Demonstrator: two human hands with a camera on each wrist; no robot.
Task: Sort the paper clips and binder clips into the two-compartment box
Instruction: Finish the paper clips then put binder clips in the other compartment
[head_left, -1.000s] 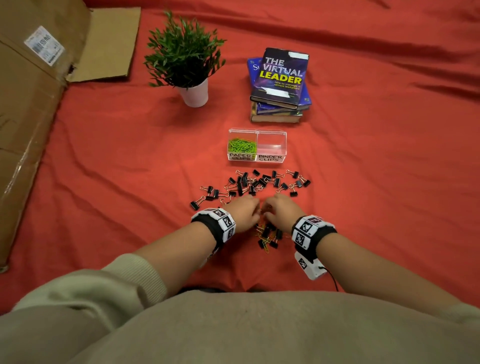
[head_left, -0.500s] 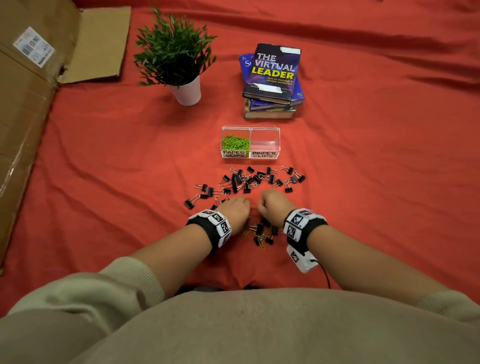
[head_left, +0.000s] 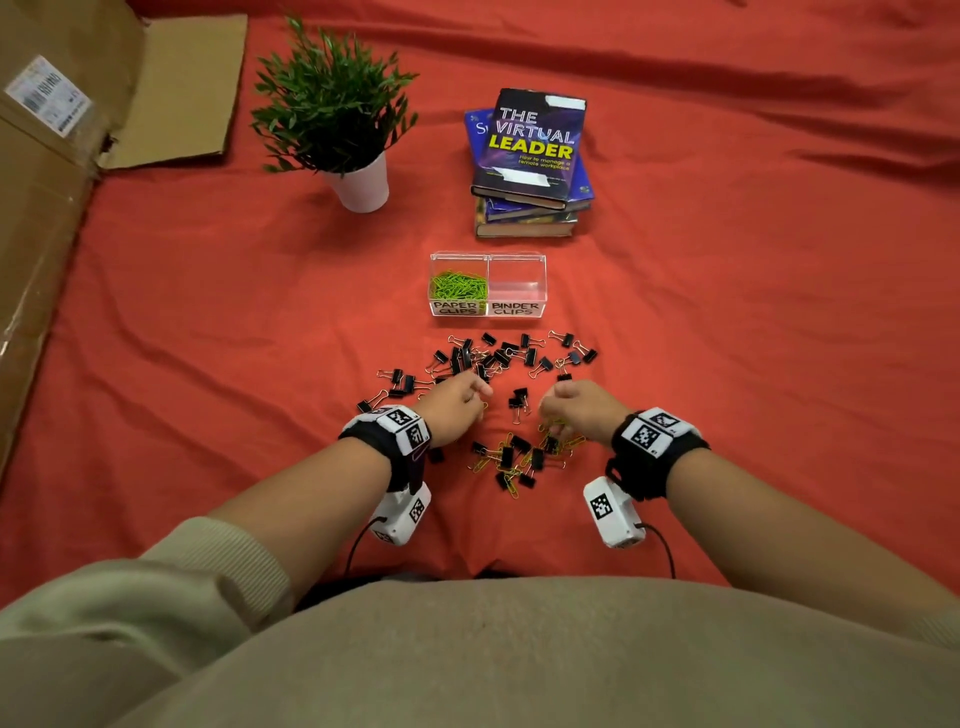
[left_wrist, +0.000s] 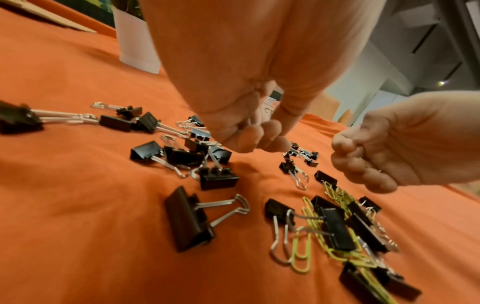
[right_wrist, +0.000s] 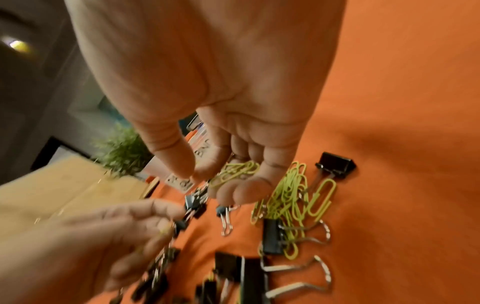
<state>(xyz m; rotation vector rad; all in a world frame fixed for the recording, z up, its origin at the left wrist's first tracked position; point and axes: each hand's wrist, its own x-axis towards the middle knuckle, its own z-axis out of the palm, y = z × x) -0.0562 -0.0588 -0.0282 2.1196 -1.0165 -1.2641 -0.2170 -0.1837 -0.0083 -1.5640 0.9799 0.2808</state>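
We are partway through the paper-clip half of the sort: our right hand (right_wrist: 233, 144) hangs above the near pile with its fingers curled round a small bunch of green paper clips (right_wrist: 235, 170), thumb and forefinger nearly meeting. Our left hand (head_left: 454, 408) hovers just beside it with fingers bent inward; the wrist views are blurred there, so we cannot tell whether it has a clip pinched or nothing at all. The box (head_left: 540, 283) sits on the red cloth (head_left: 208, 364) just beyond the clips, its left compartment already holding green paper clips and its right one showing none. Black binder clips (head_left: 498, 356) lie scattered between the box and our hands, and a mixed knot of binder clips and loose paper clips (head_left: 511, 460) lies near our wrists. We judge the next move is to carry the held bunch forward to the left compartment and let it go over the open top, taking care none slide into the right side; after that the tangled paper clips will need teasing out from under the binder-clip handles. The box front reads "PAPER CLIPS" on the left and "BINDER CLIPS" on the right. The top book (head_left: 535, 145) reads "THE VIRTUAL LEADER", with small print below about managing a remote workplace. The carton (head_left: 47, 208) bears a shipping label too small to read.
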